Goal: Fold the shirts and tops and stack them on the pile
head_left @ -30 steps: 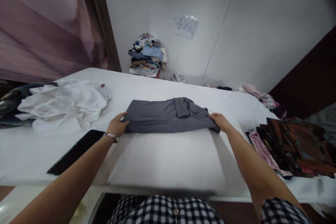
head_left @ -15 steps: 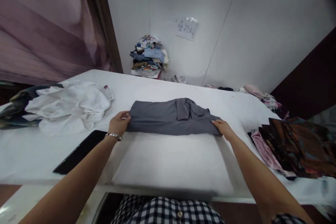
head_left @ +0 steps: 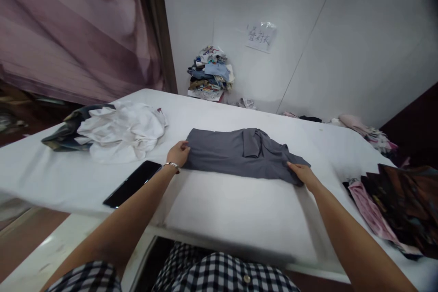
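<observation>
A dark grey shirt [head_left: 219,153], folded into a long strip, lies crosswise on the white-covered table [head_left: 236,210]. Its collar part forms a rumpled fold on top, right of the middle. At the strip's left end, my left hand [head_left: 179,153] is closed on the cloth, thumb and fingers pinching the edge. My right hand [head_left: 301,174] grips the other end, thumb on top and the other fingers mostly hidden. That right end is creased and slants a little toward me. A black phone-like slab [head_left: 132,184] lies by my left forearm.
Crumpled white clothing [head_left: 123,130] and a dark garment [head_left: 65,130] lie at the left. Folded clothes [head_left: 400,205] are stacked at the right edge. Against the wall stands a clothes pile [head_left: 210,73], with a paper sign [head_left: 262,36] above. The table's front edge is close to my body.
My view has turned left, so everything sits further right in the picture. The shirt's right end now angles more toward me and looks more creased. Both hands keep hold of its ends.
</observation>
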The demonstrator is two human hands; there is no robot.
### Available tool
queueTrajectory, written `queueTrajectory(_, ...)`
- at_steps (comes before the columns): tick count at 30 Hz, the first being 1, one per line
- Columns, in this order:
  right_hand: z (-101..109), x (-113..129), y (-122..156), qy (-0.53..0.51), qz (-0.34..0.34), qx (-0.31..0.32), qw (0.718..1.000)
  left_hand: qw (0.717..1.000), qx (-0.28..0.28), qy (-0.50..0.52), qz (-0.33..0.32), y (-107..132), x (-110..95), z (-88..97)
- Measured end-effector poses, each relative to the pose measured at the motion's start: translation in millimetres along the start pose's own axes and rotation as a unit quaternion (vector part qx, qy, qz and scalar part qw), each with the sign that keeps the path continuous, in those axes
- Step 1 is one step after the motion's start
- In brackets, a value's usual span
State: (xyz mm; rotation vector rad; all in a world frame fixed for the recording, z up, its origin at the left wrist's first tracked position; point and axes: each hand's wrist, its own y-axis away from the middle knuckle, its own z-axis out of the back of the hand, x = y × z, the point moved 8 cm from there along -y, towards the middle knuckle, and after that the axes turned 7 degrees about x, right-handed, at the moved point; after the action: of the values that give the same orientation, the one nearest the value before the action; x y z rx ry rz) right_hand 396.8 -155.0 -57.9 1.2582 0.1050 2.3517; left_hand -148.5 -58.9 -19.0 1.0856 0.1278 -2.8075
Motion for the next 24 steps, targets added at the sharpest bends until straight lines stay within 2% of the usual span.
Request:
queueTrajectory(2, -0.9, -1.0, -5.0, 0.014, -0.007, 0.004, 1.0, 0.998, 0.019, -0.049, 0.016, -3.3, -2.4, -3.1)
queueTrajectory(6, -3.1, -1.6, -10.3, 0.045, 0.022, 0.002, 0.999, 0.992, 0.065, -0.105, 0.006, -11.2, -14.3, -10.7)
queueTrajectory(7, -2.2, -1.2, -9.7, 0.04, 0.039, -0.009, 0.998, 0.993, 0.065, -0.103, -0.002, -13.3, -17.8, -10.3)
queueTrajectory(11, 5.9, 1.9, -1.4, 0.003, 0.121, -0.076, 0.99, 0.994, -0.006, -0.101, -0.028, -20.7, -28.0, 2.8)
queueTrajectory(14, 8.7, 4.0, 2.1, 0.019, 0.141, -0.098, 0.985, 0.99, 0.026, -0.14, -0.014, -22.8, -25.6, -4.6)
queueTrajectory(16, 11.8, 10.3, 6.1, 0.039, 0.155, -0.122, 0.98, 0.985, 0.018, -0.165, -0.049, -17.5, -31.0, -9.2)
queueTrajectory(18, 12.8, 26.6, 18.1, 0.082, 0.207, -0.164, 0.961, 0.974, 0.002, -0.179, -0.14, -3.8, -44.2, -17.6)
queueTrajectory(20, 0.9, 51.0, 38.6, 0.145, 0.299, -0.182, 0.925, 0.951, 0.029, -0.187, -0.242, 16.9, -56.1, -35.4)
queueTrajectory(21, -11.6, 62.4, 50.0, 0.177, 0.348, -0.168, 0.905, 0.939, 0.057, -0.195, -0.279, 27.5, -58.6, -46.6)
queueTrajectory(23, -46.3, 75.7, 67.4, 0.235, 0.407, -0.084, 0.879, 0.917, 0.122, -0.224, -0.307, 44.4, -56.3, -68.2)
queueTrajectory(24, -64.5, 76.2, 72.2, 0.261, 0.408, -0.027, 0.874, 0.909, 0.152, -0.241, -0.303, 49.8, -52.8, -76.6)
